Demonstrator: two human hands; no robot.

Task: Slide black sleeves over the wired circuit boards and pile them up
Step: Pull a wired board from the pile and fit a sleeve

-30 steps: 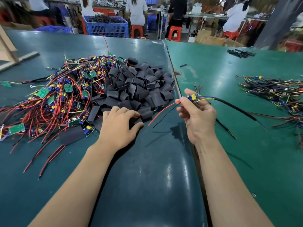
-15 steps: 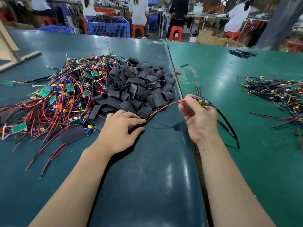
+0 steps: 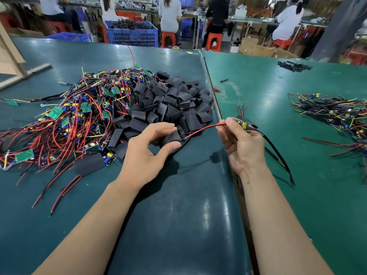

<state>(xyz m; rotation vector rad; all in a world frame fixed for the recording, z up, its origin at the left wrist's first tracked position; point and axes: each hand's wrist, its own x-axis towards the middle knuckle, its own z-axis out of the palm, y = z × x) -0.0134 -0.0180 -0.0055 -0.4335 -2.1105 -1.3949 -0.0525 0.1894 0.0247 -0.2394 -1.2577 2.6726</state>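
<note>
green table (image 3: pixel 258 86) in a busy workshop with blue crate (image 3: pixel 132 34)

Black sleeves, red wires, green tables

The heap of sleeves (image 3: pixel 170 105) is matt black; left of it the tangle of boards (image 3: pixel 75 116) shows green cards, blue and yellow parts, red-and-black leads – a few yellow; right of the heap the held board (image 3: pixel 243 124) is green with a yellow part, its wire (image 3: pixel 204 129) red; the table (image 3: pixel 278 116) is lighter green, the mat (image 3: pixel 158 215) darker teal; beyond the heap, a blue crate (image 3: pixel 132 35) and orange-red stools (image 3: pixel 213 41).
</note>
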